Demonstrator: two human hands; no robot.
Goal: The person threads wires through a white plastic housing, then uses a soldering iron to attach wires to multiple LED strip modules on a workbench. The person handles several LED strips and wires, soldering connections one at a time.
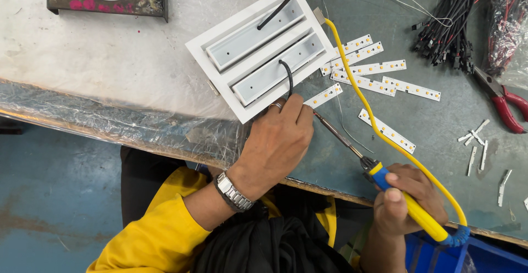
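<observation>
Soldering step in hand: soldering iron (pixel 407 201) is gripped by right hand (pixel 404 198), fingers closed; small LED strip (pixel 323 95) is pinned by left hand (pixel 278 141) beside white fixture (pixel 263 50), mid-surface. Steady tip contact seems needed next.

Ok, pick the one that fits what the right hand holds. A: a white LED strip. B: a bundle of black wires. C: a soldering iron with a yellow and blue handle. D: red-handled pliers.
C: the right hand grips the soldering iron by its yellow and blue handle, tip aimed toward the left hand, while the red-handled pliers lie untouched on the table.
</observation>
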